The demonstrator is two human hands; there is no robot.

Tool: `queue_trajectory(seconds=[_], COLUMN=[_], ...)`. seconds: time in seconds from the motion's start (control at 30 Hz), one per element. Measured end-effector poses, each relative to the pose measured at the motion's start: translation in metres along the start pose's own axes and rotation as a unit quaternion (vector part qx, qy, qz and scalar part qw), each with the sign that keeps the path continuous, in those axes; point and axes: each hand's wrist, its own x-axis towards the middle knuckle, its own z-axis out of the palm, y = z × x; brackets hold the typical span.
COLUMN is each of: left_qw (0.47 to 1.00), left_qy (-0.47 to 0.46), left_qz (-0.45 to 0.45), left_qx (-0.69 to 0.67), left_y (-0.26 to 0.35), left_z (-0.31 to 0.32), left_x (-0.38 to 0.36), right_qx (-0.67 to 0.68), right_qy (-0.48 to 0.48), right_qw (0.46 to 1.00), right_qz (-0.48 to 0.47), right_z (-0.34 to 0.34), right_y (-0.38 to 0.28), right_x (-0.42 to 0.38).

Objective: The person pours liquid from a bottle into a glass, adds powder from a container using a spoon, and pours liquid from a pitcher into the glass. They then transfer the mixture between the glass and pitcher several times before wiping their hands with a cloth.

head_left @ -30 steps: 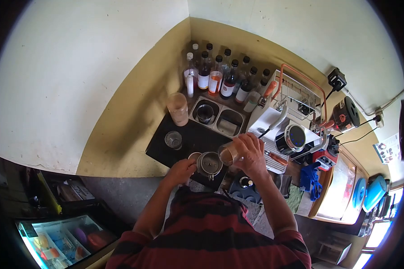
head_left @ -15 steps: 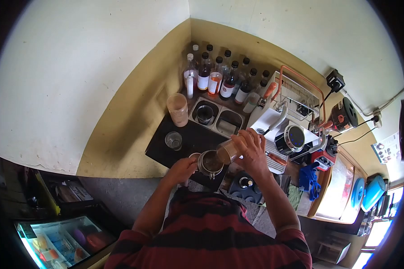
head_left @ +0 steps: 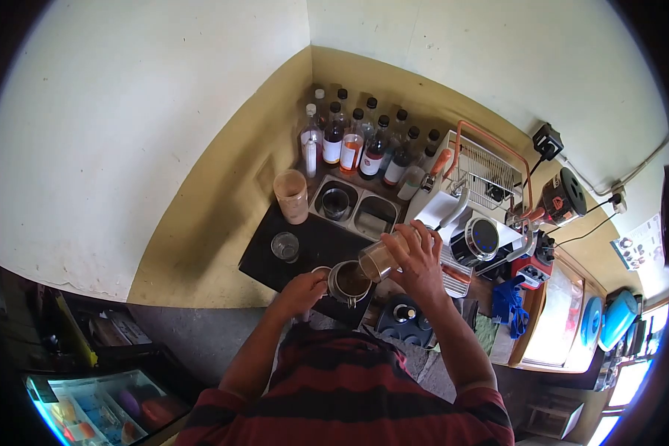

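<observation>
My left hand (head_left: 303, 291) is closed around the handle of a metal pitcher (head_left: 341, 288), which it holds over the black mat (head_left: 259, 262). Brownish contents show inside the pitcher's round mouth. In my right hand (head_left: 419, 262) a clear glass (head_left: 377, 263) lies tipped well over, its mouth at the pitcher's right rim. Whether liquid is flowing between them is too small to make out. A second clear glass (head_left: 285, 247) stands upright on the mat, left of the pitcher. Behind it is a tall container (head_left: 291, 197) with brownish, cloudy walls.
Two metal basins (head_left: 376, 217) are set behind the mat, one holding a dark cup (head_left: 335, 203). Several bottles (head_left: 351, 154) line the back wall. An espresso machine (head_left: 453, 197) stands right, near a knock-over-height grinder (head_left: 563, 198). A blue cloth (head_left: 508, 301) lies farther right.
The view has tilted slightly, so the counter sits a little lower in the picture. The glass stays tipped at the pitcher's rim, and both hands keep their hold.
</observation>
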Motion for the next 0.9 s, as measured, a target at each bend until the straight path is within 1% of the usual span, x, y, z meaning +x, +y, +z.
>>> queue_trajectory(seconds=[0.1,0.23,0.4,0.5,0.73,0.8,0.9], left_qw=[0.999,1.000,1.000,0.999,1.000,0.999,0.999], left_qy=[0.001,0.003,0.018,0.026,0.013,0.027,0.022], left_qz=[-0.020,-0.014,-0.003,-0.004,-0.009,-0.006,-0.018], left_qx=[0.030,0.005,-0.013,-0.035,-0.010,-0.026,-0.030], left_y=[0.003,-0.009,-0.001,-0.001,-0.012,-0.005,0.002], left_z=[0.000,0.004,0.006,0.008,0.008,0.008,0.007], left_x=[-0.001,0.001,-0.004,-0.004,-0.005,-0.006,-0.007], right_qx=[-0.006,-0.025,-0.046,-0.057,-0.065,-0.063,-0.082], right_qy=[-0.014,-0.028,-0.028,-0.016,0.025,0.025,0.047], right_qw=[1.000,0.999,0.998,0.998,0.997,0.998,0.995], right_qz=[0.006,-0.004,-0.010,-0.019,-0.019,-0.016,-0.030], right_z=[-0.004,-0.002,-0.002,-0.001,0.001,0.000,0.001], right_y=[-0.002,0.001,-0.001,-0.002,-0.004,-0.005,-0.004], right_x=[0.000,-0.003,-0.004,-0.007,-0.010,-0.010,-0.011])
